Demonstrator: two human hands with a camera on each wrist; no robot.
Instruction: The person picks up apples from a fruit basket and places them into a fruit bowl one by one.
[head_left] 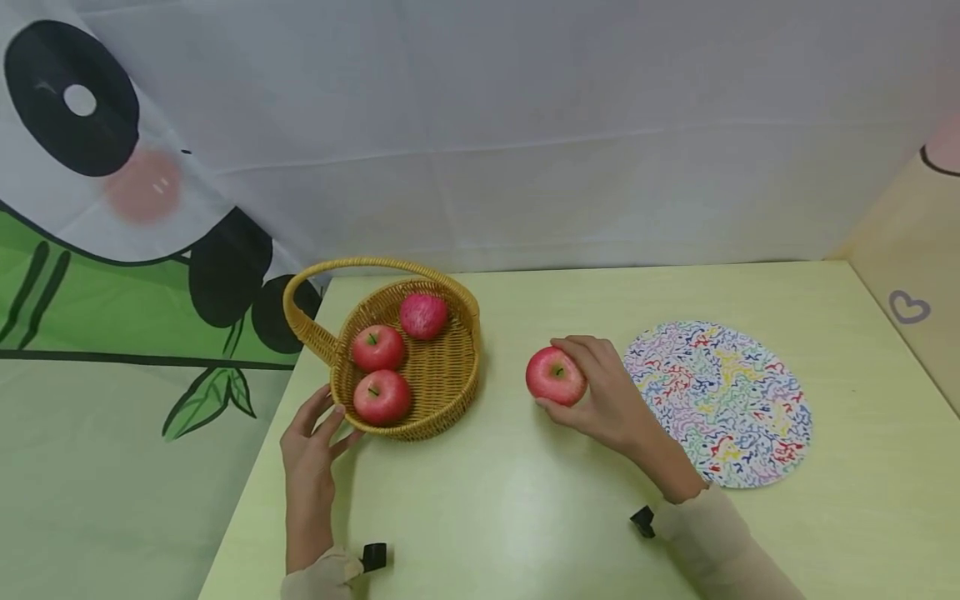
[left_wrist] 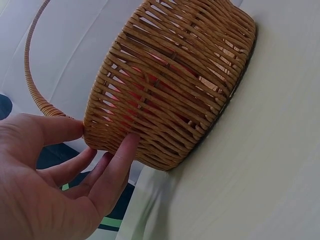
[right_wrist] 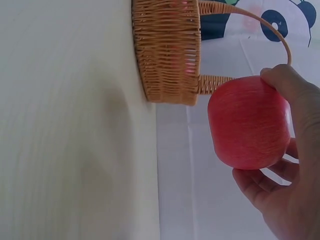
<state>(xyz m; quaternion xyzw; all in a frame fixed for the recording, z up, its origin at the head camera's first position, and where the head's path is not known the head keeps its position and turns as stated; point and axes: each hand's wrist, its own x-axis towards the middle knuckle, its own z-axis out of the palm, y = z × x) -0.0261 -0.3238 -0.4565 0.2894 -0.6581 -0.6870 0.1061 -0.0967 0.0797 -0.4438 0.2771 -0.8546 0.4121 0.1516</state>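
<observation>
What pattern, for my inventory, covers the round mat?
White round mat: multicoloured squiggles, best in head view.

A pale yellow-green table (head_left: 487, 517) is backed by a white cloth (head_left: 525, 75), crossed by a faint crease (head_left: 525, 147). Toward the table's right side, a round disc (head_left: 738, 408) is covered with small squiggles in blue, red, yellow and green. At the left, a cartoon face (head_left: 82, 212) is printed, marked by a black eye patch (head_left: 45, 125) and a pink cheek (head_left: 142, 190); below it, a green band (head_left: 127, 300) and outlined leaves (head_left: 201, 404) are shown. On a beige surface (head_left: 892, 242) at the far right, a purplish heart outline (head_left: 896, 308) is seen.
</observation>
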